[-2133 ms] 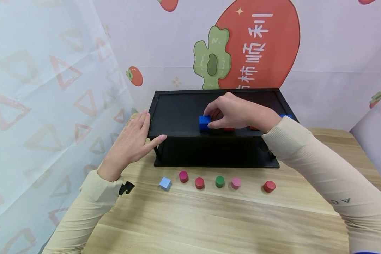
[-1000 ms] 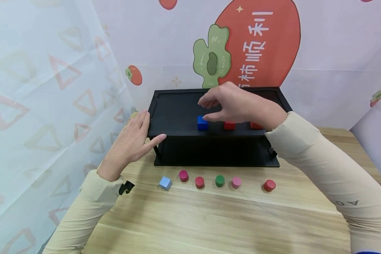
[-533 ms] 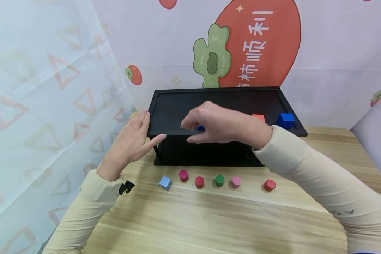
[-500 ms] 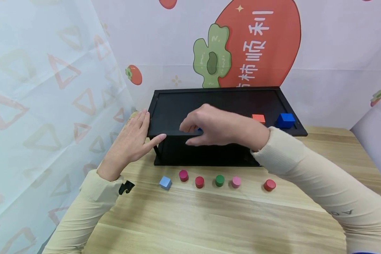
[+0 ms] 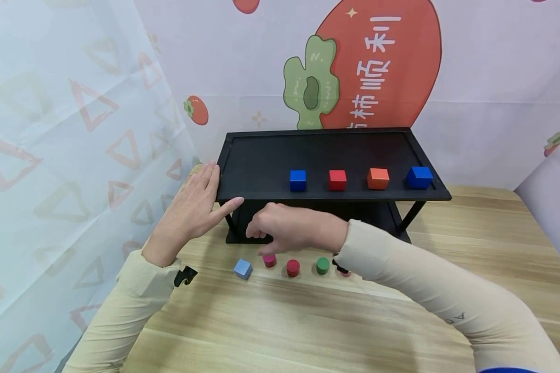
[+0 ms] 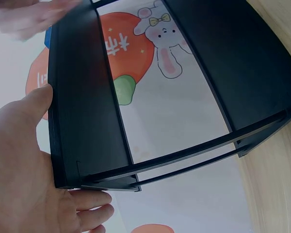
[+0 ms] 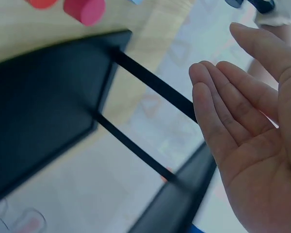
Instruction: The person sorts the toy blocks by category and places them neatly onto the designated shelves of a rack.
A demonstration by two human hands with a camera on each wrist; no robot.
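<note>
A two-tier black rack (image 5: 256, 155) stands at the back of the table. My left hand (image 5: 186, 207) rests against its left end, fingers extended and thumb along the front edge; the left wrist view shows the palm side of this hand (image 6: 24, 170) at the rack. My right hand (image 5: 287, 228) hovers in front of the lower tier, its fingers and thumb apart with nothing between them, as the right wrist view confirms for that hand (image 7: 247, 111). Nearest below it are a magenta cylinder (image 5: 269, 261) and a light blue cube (image 5: 243, 269).
Along the top tier's front sit a blue cube (image 5: 297, 181), a red cube (image 5: 337, 180), an orange cube (image 5: 378, 178) and another blue cube (image 5: 419, 177). On the table lie a red cylinder (image 5: 293, 268) and a green cylinder (image 5: 322, 266). The right sleeve mostly covers a pink cylinder (image 5: 345, 274).
My right hand let go of the left blue cube on the top tier, then moved down and left in front of the rack. The left hand stays at the rack's end.
</note>
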